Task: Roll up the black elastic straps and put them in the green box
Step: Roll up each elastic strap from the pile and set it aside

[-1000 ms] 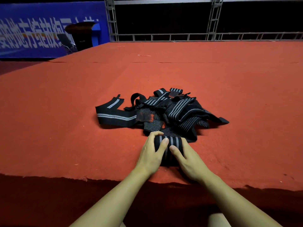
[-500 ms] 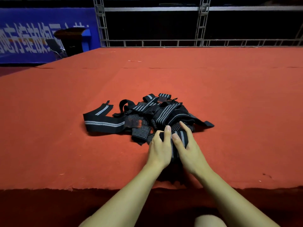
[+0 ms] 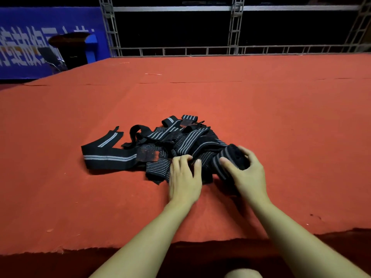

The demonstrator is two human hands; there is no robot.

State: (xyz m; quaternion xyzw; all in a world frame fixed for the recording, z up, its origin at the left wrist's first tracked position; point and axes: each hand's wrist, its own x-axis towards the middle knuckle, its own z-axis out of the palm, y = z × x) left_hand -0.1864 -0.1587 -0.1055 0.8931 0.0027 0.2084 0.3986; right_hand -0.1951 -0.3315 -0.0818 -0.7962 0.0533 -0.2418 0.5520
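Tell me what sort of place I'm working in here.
Probably an event stage or exhibition hall: a raised platform covered in red carpet, metal truss framing behind it, and a blue printed banner at far left.

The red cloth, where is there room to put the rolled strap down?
Bare red cloth lies right of the right hand holding the rolled strap, and behind the strap pile toward the metal railing. More lies left of the pile. It is crowded under the left hand, which rests on the pile.
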